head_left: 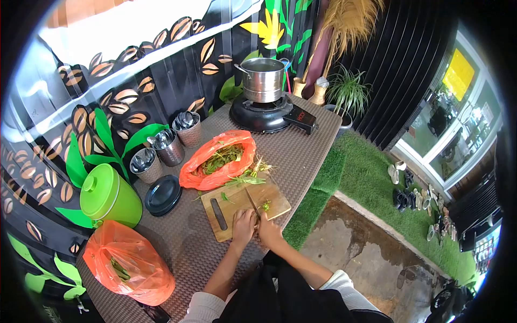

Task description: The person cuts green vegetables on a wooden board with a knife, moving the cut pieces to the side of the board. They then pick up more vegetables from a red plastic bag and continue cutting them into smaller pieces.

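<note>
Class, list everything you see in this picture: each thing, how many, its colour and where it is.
board: 1, wooden, table's near edge
knife: 1, dark blade, on board
greens: 1 heap, green, in the bag behind the board
bags: 2, orange, one behind board, one at near left
bin: 1, green, left
lid: 1, black, beside bin
cups: 3, metal, by wall
pot: 1, steel, on stove
stove: 1, black, far end
left hand: on board
right hand: at knife

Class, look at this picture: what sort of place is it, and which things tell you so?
Probably an outdoor cooking stall or makeshift kitchen: a pot on a burner, a cutting board with greens, and cutlery tins, beside artificial grass.
</note>
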### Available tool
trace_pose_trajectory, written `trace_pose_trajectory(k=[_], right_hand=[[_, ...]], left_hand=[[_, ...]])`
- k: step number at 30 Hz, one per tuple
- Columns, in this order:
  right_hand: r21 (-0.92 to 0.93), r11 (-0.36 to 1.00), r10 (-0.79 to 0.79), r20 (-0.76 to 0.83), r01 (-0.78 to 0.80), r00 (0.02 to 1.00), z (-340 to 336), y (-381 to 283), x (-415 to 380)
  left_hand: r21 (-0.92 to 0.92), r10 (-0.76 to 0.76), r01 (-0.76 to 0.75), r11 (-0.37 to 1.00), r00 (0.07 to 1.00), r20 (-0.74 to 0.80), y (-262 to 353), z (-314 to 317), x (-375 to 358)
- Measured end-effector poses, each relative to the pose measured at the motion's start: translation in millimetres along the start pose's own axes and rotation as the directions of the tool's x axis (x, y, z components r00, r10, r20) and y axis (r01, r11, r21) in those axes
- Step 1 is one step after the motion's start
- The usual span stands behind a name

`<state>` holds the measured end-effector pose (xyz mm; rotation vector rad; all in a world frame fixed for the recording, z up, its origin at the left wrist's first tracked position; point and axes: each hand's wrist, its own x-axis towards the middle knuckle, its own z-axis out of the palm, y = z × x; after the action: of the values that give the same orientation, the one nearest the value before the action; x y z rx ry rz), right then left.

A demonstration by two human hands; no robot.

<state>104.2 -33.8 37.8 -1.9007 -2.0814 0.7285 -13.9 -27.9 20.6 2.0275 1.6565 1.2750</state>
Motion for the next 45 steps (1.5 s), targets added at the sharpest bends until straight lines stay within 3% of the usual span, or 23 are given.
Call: trace_pose_trajectory(k=[6,8,9,11,12,14,18,20,24,26,30,32,36,38,41,45], right_hand=[[0.022,1.0,-0.017,-0.036,0.018,0.999,-5,5,16],[0.02,0.997,-0.069,0.004,0.069,0.998,-8,14,24],[0.02,0.997,-0.07,0.005,0.07,0.998,-7,17,23],[0.025,0.996,-0.09,0.042,0.089,0.995,-15,13,13],[0.024,0.996,-0.089,0.042,0.088,0.995,-15,9,7],[-0.023,1.0,-0.006,-0.032,0.005,0.999,-7,-1,-4],[-0.032,0.999,-0.014,0.029,0.015,0.999,-2,2,14],[0.044,0.991,-0.131,0.027,0.13,0.991,-2,13,27],[0.042,0.995,-0.092,0.067,0.09,0.993,-16,2,6],[-0.006,1.0,-0.03,0.008,0.03,1.0,-10,-4,-7],[0.009,0.999,-0.047,-0.023,0.047,0.999,-2,1,14],[0.045,0.992,-0.121,0.049,0.118,0.991,-5,10,26],[0.005,0.996,-0.092,0.043,0.092,0.995,-7,2,7],[-0.029,0.999,-0.021,-0.039,0.02,0.999,4,-1,-1],[-0.123,0.991,-0.063,-0.07,0.054,0.996,7,-1,9],[-0.093,0.996,-0.008,-0.108,-0.002,0.994,2,12,14]], left_hand=[[0.032,0.07,-0.07,0.997,0.998,-0.008,-6,7,-8],[-0.021,-0.073,0.073,0.997,0.997,-0.028,-9,7,-8],[-0.02,-0.074,0.073,0.997,0.997,-0.029,-11,8,-7],[-0.411,-0.269,0.234,0.881,0.963,-0.028,-20,16,-3],[-0.412,-0.269,0.234,0.881,0.963,-0.028,-17,13,-2],[-0.075,-0.117,0.109,0.991,0.987,-0.112,-7,3,1],[-0.133,-0.111,0.096,0.986,0.988,-0.11,-8,4,0],[-0.103,-0.086,0.078,0.992,0.993,-0.08,-10,5,0],[-0.109,-0.083,0.074,0.991,0.993,-0.084,-11,6,-3],[-0.064,-0.052,0.046,0.997,0.994,-0.099,-10,7,-3],[-0.065,-0.054,0.049,0.997,0.995,-0.078,-9,5,-3],[-0.081,-0.078,0.072,0.994,0.994,-0.071,-7,4,-2],[-0.09,-0.077,0.069,0.994,0.993,-0.084,-11,5,-2],[-0.073,-0.063,0.056,0.996,0.994,-0.091,-11,6,-4],[-0.077,-0.065,0.058,0.995,0.993,-0.097,-13,8,-5],[-0.017,-0.015,0.013,1.0,0.992,-0.125,-6,4,-4]])
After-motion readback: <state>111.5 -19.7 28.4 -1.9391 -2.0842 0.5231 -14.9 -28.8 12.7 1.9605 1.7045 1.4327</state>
